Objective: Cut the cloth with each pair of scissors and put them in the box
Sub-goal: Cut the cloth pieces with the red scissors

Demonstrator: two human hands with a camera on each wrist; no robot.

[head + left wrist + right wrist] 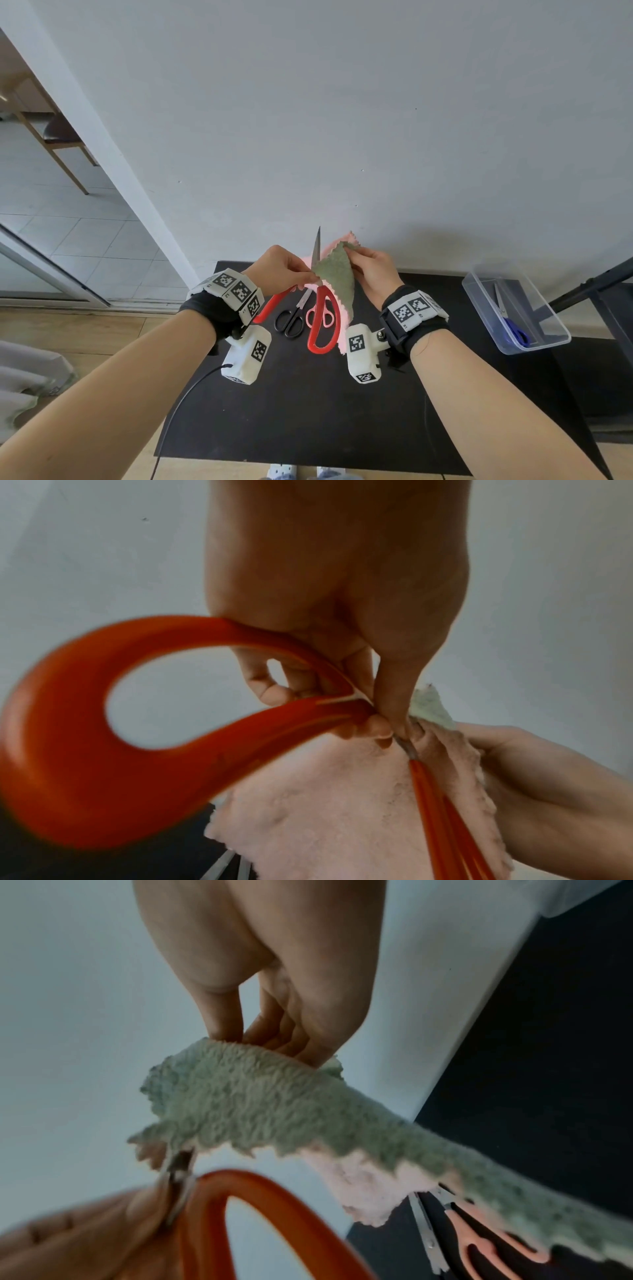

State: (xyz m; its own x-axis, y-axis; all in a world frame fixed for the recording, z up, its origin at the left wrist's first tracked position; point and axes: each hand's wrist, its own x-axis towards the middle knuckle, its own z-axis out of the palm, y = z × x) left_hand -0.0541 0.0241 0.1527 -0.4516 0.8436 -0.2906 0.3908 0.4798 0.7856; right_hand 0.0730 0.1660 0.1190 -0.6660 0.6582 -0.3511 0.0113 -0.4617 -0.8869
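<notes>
On the black table (308, 411), the black scissors (289, 320) and pink scissors (320, 317) lay towards its far edge. Above them the left hand (279, 267) pinched the red scissors (320, 322) near the pivot together with the cloth (337, 277), handles hanging, blade pointing up. The right hand (371, 270) pinched the cloth's upper corner. The clear box (513, 311) by the right edge held blue scissors (513, 329).

With no fingers in the loops, the red scissors could slip and drop, I judged.

The left wrist view alone showed the cloth's pink underside; the head view alone showed the box.
</notes>
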